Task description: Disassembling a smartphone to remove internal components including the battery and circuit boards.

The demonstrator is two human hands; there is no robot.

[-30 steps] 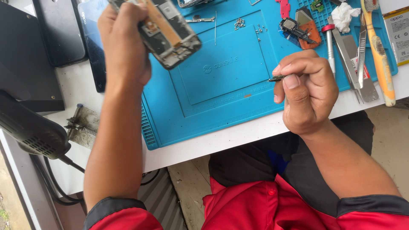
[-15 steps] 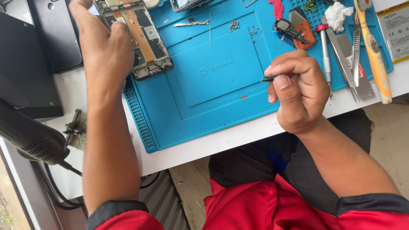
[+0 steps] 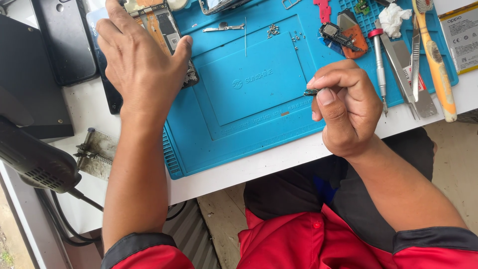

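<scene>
Over the blue mat (image 3: 259, 99), near its front edge, the right hand (image 3: 343, 109) is curled nearly into a fist, thumb and forefinger pinching a small dark part (image 3: 311, 92) whose tip pokes out leftward from the fingertips; what the part is, I cannot make out at this size. It hangs above the mat's raised centre panel, not touching it as far as I can tell. Off to the left and farther back, the left hand (image 3: 139, 65) is spread open, palm down, fingers loose, holding nothing; it lies over the opened phone (image 3: 167, 35), which rests on the mat's far left corner with its long axis running away from the person, slightly tilted. Whether the palm presses on the phone or only hovers, I cannot tell. So the part lies to the right of the phone and nearer the body, with the bare middle of the mat between them; the left hand is plainly the nearer one to the phone, the right the only one on the part. Beyond the right hand, a red-capped screwdriver (image 3: 379, 65), tweezers (image 3: 415, 55) and a yellow-handled brush (image 3: 435, 60) lie roughly side by side, pointing toward the tabletop (image 3: 279, 159) edge. A scatter of tiny screws (image 3: 273, 31) sits at the mat's back. A dark phone (image 3: 67, 45) lies left of the mat.
</scene>
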